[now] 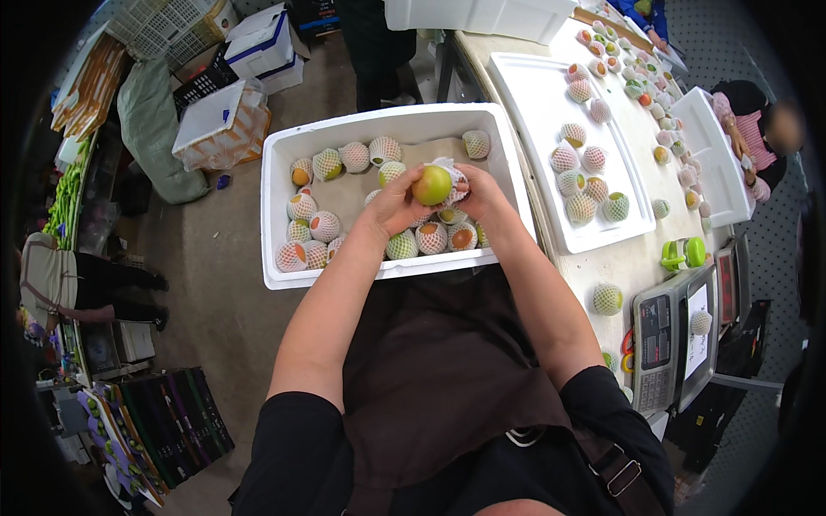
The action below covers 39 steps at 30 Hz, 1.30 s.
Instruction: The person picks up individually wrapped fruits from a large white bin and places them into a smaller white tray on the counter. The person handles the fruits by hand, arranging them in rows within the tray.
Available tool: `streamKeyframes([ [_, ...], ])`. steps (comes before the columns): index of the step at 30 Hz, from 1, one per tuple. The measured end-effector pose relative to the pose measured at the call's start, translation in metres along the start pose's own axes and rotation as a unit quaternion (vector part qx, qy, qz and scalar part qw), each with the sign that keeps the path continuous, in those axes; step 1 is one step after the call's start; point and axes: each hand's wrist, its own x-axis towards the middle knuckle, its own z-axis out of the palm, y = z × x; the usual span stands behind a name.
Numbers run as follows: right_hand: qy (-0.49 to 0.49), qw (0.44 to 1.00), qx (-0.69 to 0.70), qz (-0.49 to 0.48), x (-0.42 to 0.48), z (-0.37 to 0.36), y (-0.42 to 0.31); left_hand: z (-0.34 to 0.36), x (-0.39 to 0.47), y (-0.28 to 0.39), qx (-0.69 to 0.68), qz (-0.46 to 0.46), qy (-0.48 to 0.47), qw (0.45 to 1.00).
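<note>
Over a white foam box point(277, 193), my left hand point(395, 200) holds a bare green fruit point(432, 185) with a yellowish tint. My right hand point(479, 193) grips a white foam net sleeve point(457, 184) just beside that fruit. Beneath both hands, the box holds many round fruits in foam nets, such as a reddish one point(462, 237) near the front wall and a pale green one point(476, 144) in the far right corner. Brown paper point(433, 152) lines the box floor. My hands partly hide the fruits in the middle.
To the right, a table point(581, 271) carries a foam lid point(613, 238) with netted fruits, more loose fruits, a green-lidded jar point(683, 253) and a digital scale point(657, 345). A person point(755, 138) is at the table's far side; another person point(374, 58) stands beyond the box.
</note>
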Motion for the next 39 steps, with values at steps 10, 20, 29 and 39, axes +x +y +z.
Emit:
streamKeyframes([
  [10,0.234,0.739,-0.567,-0.278,-0.028,0.056,0.011,-0.005,0.007,0.004,-0.086,0.052,0.035,0.994],
  [20,0.064,0.644,-0.653,-0.394,-0.038,0.081,0.021,-0.013,0.015,-0.011,0.134,0.1,0.117,0.979],
  [29,0.026,0.997,0.002,-0.068,-0.049,0.073,-0.021,-0.011,0.014,-0.006,0.171,0.161,0.132,0.963],
  [39,-0.112,0.992,0.055,0.015,-0.033,0.038,-0.021,-0.013,0.016,-0.009,0.268,0.172,0.166,0.933],
])
